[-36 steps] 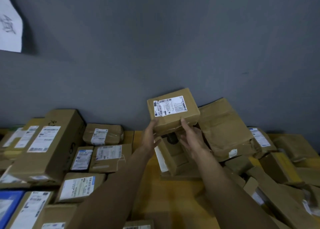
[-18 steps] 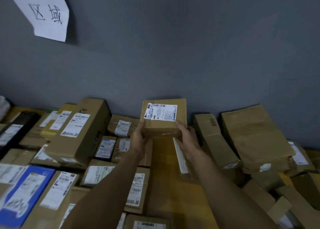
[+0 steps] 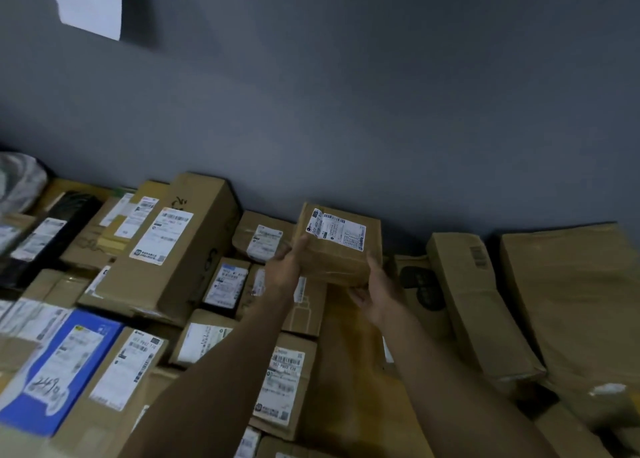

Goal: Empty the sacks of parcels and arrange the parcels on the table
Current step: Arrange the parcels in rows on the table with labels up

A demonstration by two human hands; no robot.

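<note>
Scanning left to right: white paper sign (image 3: 93, 3) high on the grey wall (image 3: 346, 111), handwriting cut off by the frame. Below it, far left, a pale crumpled sack (image 3: 19, 180) sits at the back edge of the bench (image 3: 349, 371). Next, a black parcel (image 3: 59, 235) lying flat with its label up. Nearer the camera is a blue parcel (image 3: 59, 367) with a white label and handwritten marks. Then a long brown carton (image 3: 173, 246) resting on top of lower boxes, label up. Around it are small labelled parcels (image 3: 225, 284), packed edge to edge in rows, labels up. Left hand (image 3: 285, 267) grips the left side of the held parcel (image 3: 337, 246), fingers (image 3: 299, 249) curled onto its edge. Held parcel is a small brown box, white label on top, slightly tipped, up near the wall over the gap between the labelled rows and the right-hand pile. Can't tell if its far underside touches anything. Right hand (image 3: 379, 294) holds the lower right corner from beneath, fingers (image 3: 372, 267) wrapped up the right side. Between the forearms, a bare yellow-brown strip of bench. Right of that, a narrow carton (image 3: 478, 301) with a barcode lies at an angle. Just beside it, far right, is a big crumpled brown parcel (image 3: 575, 312).
</note>
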